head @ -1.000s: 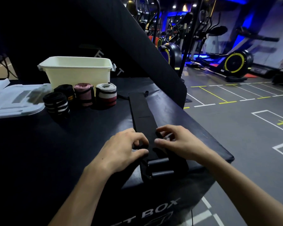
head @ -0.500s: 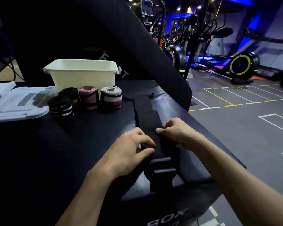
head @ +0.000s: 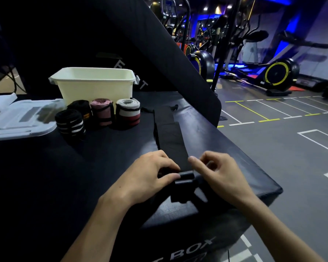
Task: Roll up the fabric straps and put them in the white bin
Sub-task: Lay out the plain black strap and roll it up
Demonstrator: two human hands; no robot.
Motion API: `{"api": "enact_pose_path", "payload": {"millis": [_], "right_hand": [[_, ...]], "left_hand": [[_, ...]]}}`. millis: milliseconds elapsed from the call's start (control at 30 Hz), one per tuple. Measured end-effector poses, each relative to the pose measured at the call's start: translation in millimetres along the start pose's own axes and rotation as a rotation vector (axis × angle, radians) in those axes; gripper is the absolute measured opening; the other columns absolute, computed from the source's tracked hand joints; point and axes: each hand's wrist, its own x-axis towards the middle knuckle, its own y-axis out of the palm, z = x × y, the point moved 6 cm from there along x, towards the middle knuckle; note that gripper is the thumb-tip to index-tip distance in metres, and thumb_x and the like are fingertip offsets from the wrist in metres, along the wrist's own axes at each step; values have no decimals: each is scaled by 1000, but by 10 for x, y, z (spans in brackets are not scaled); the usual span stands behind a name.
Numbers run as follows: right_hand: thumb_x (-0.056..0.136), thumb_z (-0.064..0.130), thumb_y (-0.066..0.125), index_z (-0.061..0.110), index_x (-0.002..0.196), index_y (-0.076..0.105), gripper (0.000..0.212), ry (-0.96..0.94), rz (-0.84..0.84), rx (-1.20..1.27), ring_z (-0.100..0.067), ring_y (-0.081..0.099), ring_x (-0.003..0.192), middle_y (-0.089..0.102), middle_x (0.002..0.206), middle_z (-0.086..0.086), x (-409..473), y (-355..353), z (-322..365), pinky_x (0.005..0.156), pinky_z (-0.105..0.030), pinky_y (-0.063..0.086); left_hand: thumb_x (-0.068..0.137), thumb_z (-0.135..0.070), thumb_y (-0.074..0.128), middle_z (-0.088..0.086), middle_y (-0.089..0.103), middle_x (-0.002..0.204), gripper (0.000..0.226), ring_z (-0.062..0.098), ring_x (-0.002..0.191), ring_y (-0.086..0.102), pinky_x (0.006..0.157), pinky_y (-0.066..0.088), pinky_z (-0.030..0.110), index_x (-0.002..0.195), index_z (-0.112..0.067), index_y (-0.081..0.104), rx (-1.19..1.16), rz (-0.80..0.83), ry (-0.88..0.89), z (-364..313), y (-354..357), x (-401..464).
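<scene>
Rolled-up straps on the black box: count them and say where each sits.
4, standing in front of the white bin: black with white stripes nearest, plain black behind it, pink, then grey, white and red. Any inside the bin are hidden.
</scene>
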Motion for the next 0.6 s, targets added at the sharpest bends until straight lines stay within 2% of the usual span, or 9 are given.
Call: {"api": "enact_pose_path", "payload": {"millis": [100, 267, 400, 500, 600], "right_hand": [[88, 62, 62, 19, 65, 61, 49, -77, 37, -41, -8, 57, 59, 59, 62, 6, -272, 7, 65, 55, -20, 40], [80, 61, 71, 26, 76, 71, 35, -108, 47, 18, -13, 64, 76, 64, 77, 10, -498, 6, 47, 64, -21, 47], [79, 43, 82, 28, 84, 72, 18, -108, 48, 95, -15, 66, 82, 67, 84, 9, -602, -16, 66, 70, -25, 51], [79, 26, 87, 28, 89, 72, 18, -93, 64, 172, -16, 69, 83, 69, 87, 7, -679, -16, 94, 72, -25, 53], [78, 26, 88, 27, 91, 72, 20, -46, 95, 249, -16, 71, 85, 72, 88, 6, -742, -26, 100, 75, -26, 55]], "left_hand": [[89, -43, 76, -22, 61, 102, 14, 2, 102, 55, 84, 45, 16, 103, -41, 77, 50, -25, 44, -69, -7, -31], [85, -38, 81, -22, 66, 99, 15, 3, 100, 55, 82, 43, 14, 98, -38, 74, 69, -17, 56, -190, -38, -114], [86, -34, 81, -19, 70, 93, 16, -2, 98, 61, 78, 44, 9, 99, -36, 71, 6, -3, 0, -236, -32, -206], [90, -31, 78, -16, 74, 90, 8, 1, 94, 66, 77, 44, 9, 96, -32, 73, -49, -16, 9, -305, -39, -239], [93, -24, 75, -13, 75, 87, 4, 7, 90, 70, 78, 48, 12, 92, -27, 75, -136, -35, 18, -347, -63, -248]]}}
